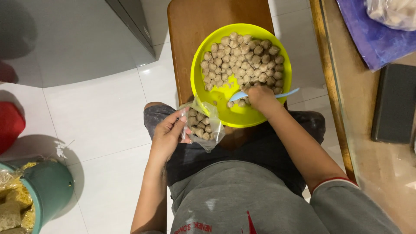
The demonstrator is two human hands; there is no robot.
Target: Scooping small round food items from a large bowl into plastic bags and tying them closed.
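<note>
Head view, looking straight down over my lap: my right hand (260,96) is closed around the middle of a pale blue plastic spoon (264,95), working at the near edge of the heap of brown-grey meatballs (242,60) in the lime-green bowl (225,113). The spoon's long axis runs almost straight left to right, its bowl end pointing left toward the bag and its handle tip jutting right past the rim. My left hand (167,136) pinches the mouth of a small clear plastic bag (203,125), already partly filled with meatballs, just near and left of the green bowl, the bag touching or overlapping its near-left rim. The bag opening thus lies a short way left and nearer from the spoon, and my right hand is the closer one to the heap. The green bowl rests on a brown wooden stool (190,26) beyond my knees.
</note>
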